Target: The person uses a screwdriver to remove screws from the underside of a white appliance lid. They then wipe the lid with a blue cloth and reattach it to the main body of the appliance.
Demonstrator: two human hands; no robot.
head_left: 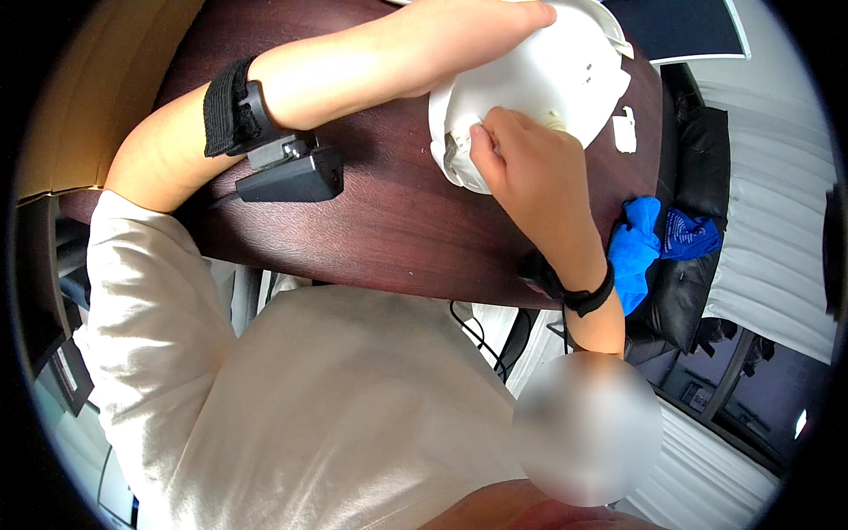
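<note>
A white curved plastic shell (574, 71) with small holes and raised rims lies on the dark reddish wooden table (389, 230). My left hand (477, 31) grips its upper part, thumb at the top and other fingers mostly hidden. Inside its lower-left edge, my right hand (530, 159) is closed, with curled fingers against a crinkled pale area; what they pinch is unclear. A small white piece (624, 130) lies to the right of the shell. Black straps circle both forearms, with a black device (290, 177) under the left one.
Cardboard (97, 88) stands at the left. A dark flat panel (693, 26) is at the upper right. Beyond the table's right edge, a bright blue cloth (634, 243) and darker blue item (685, 231) lie on a black padded seat (707, 168). Cables (477, 327) hang below the table.
</note>
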